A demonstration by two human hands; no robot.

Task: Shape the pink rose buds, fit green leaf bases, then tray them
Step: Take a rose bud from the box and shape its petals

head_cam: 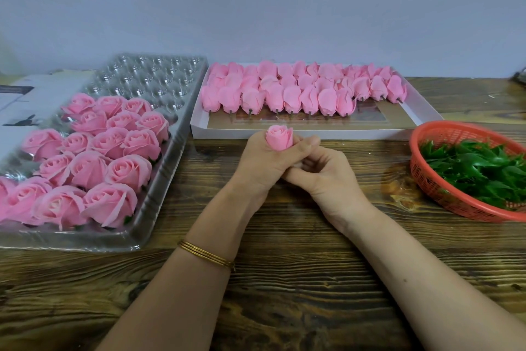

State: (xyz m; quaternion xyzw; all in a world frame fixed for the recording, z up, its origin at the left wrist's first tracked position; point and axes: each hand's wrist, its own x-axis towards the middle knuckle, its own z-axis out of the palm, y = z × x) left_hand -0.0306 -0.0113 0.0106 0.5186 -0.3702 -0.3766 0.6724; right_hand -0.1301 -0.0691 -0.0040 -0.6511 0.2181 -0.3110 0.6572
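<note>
Pink rose bud [279, 137] held upright above the middle of the wooden table [284, 279], just near of the white box [313, 133]. Bud was tight, with smooth outer petals wrapped close and a small spiral at the top; its lower half was hidden in the grip.

Left hand [263, 161] gripped the bud, fingers curled round its base, gold bangles [206, 256] on that wrist. Right hand [327, 177] was pressed against the left just below the bud, fingers curled inward; I could not tell whether they pinched anything.

Far centre: the white box held rows of unshaped buds [301, 91] lying flat, short stems pointing near.

Left: clear plastic tray [170, 71], near part filled with opened roses [113, 168], fuller and rounder than the held bud, green showing under a few. Far cups unfilled.

Right: red mesh basket [427, 180] with a heap of green leaves [478, 171].
</note>
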